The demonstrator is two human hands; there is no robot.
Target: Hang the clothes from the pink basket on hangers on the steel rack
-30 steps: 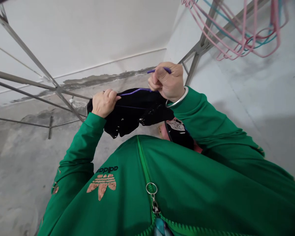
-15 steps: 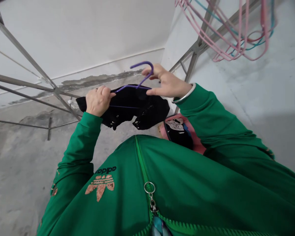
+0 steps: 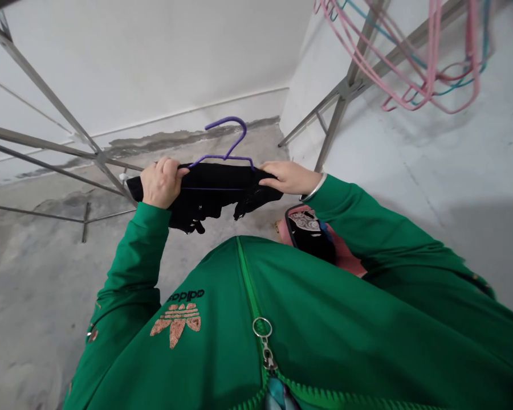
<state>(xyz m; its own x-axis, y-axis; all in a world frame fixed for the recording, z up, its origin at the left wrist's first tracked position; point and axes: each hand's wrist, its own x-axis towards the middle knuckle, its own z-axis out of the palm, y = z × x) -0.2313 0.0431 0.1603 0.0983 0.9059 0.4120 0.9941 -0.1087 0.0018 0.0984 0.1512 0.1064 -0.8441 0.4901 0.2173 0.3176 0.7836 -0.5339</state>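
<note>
A purple hanger (image 3: 226, 156) carries a black garment (image 3: 222, 175) with shiny bits along its lower edge. The hanger's hook stands up and curves to the left. My left hand (image 3: 161, 182) is closed round the garment and the hanger's left shoulder. At the other end, my right hand (image 3: 290, 177) pinches the black cloth by the hanger's right shoulder, thumb in front. The garment hangs in front of me between both hands; its far side and much of the hanger inside it are hidden.
Pink and teal hangers (image 3: 431, 68) hang in a bunch at the upper right beside a metal rack (image 3: 344, 88). Metal bars of a frame (image 3: 98, 158) cross on the left. A pink container (image 3: 344, 250) holding black and white cloth sits below my right forearm.
My right hand has moved from beside the hook down onto the cloth at the right shoulder and closed. The hanger and garment have shifted slightly left and down.
</note>
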